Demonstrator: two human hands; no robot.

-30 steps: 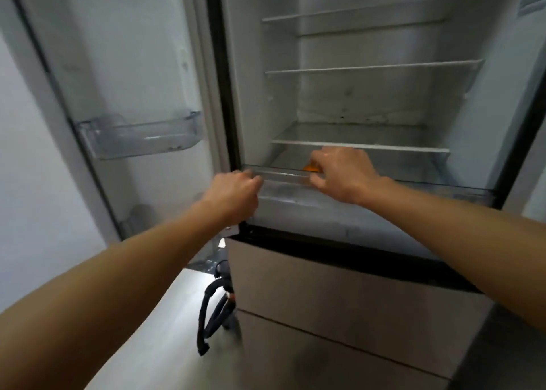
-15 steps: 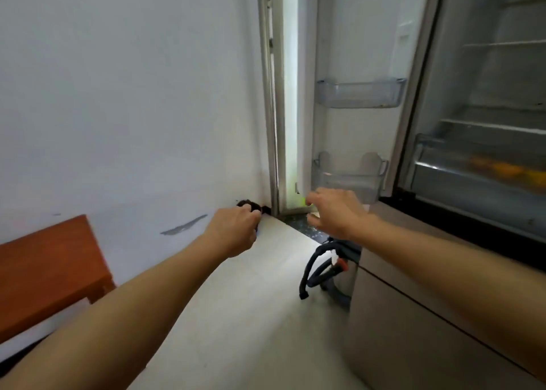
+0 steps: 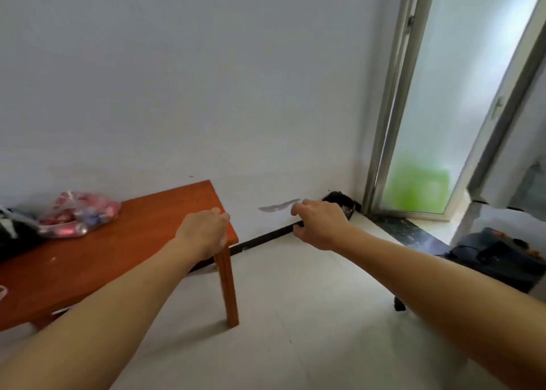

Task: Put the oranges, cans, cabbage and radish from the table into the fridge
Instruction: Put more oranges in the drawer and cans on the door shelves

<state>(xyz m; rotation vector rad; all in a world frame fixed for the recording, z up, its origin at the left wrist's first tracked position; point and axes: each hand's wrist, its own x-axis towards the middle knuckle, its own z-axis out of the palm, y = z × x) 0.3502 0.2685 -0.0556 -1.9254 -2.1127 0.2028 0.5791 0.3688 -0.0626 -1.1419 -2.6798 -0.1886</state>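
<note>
Both bare arms reach forward from the bottom of the frame. The left grip (image 3: 204, 233) hangs at centre frame, over the right-hand corner of the orange-brown wooden counter (image 3: 124, 242). Its fingers are loosely curled and released, holding nothing; whether it touches the wood I cannot tell. The right grip (image 3: 322, 224) is just right of centre, in front of the white wall (image 3: 206, 79) and above the pale tiled floor (image 3: 310, 315), and it too is relaxed and empty.

At the left edge, on the counter near the wall, lies a clear plastic bag (image 3: 79, 215) of red and pink contents, likely the cans but too blurred to be sure. A black object (image 3: 11, 236) lies just beside it at the frame's left edge.

On the right stands a frosted glass door (image 3: 443, 94) with a green patch low down. A dark appliance (image 3: 502, 259) sits on the floor at the lower right.
</note>
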